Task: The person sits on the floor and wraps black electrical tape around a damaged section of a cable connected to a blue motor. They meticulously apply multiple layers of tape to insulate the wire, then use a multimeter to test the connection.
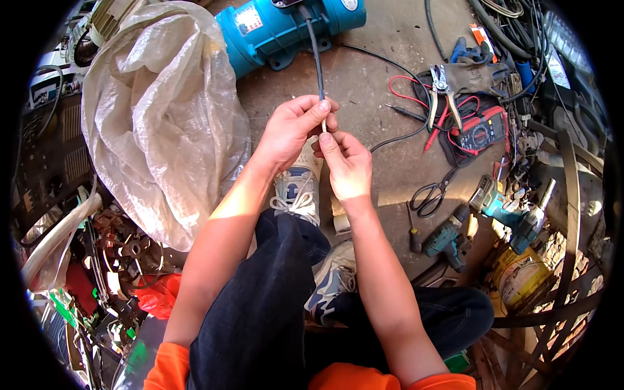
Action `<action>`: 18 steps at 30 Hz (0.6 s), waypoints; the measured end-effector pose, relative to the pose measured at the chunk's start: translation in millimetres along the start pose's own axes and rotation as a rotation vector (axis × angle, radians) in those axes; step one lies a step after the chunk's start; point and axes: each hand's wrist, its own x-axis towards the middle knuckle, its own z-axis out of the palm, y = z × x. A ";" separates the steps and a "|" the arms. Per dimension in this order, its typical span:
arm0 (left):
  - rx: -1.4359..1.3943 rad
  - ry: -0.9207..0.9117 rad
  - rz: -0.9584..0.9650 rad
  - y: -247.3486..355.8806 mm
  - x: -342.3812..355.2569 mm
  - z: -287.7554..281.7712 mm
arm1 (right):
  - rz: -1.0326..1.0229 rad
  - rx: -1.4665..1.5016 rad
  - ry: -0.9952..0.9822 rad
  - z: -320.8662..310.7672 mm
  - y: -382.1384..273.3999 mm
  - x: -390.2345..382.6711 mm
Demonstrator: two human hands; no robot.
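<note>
Black cable [317, 62] is pinched (left hand [290, 130], right hand [351, 166]).

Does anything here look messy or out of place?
Just clutter: beside the multimeter, its red probe lies loose instead of stowed; at lower left, crumpled red plastic sits jumbled among scrap parts.

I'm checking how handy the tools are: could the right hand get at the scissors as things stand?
Probably yes: the scissors lie uncovered on the floor to the right hand's right, and nothing seems to block the way, though it would first have to release the dark cable.
</note>
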 end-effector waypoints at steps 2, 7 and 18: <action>-0.003 0.006 0.014 0.8 -1.4 0.0 | -0.008 0.008 0.052 2.2 4.6 0.5; -0.248 -0.034 -0.016 -0.3 -6.5 -6.9 | 0.029 0.026 0.103 6.9 3.0 -0.7; 0.232 0.160 0.052 5.1 -7.2 -3.3 | -0.074 -0.008 0.184 19.0 4.5 -4.8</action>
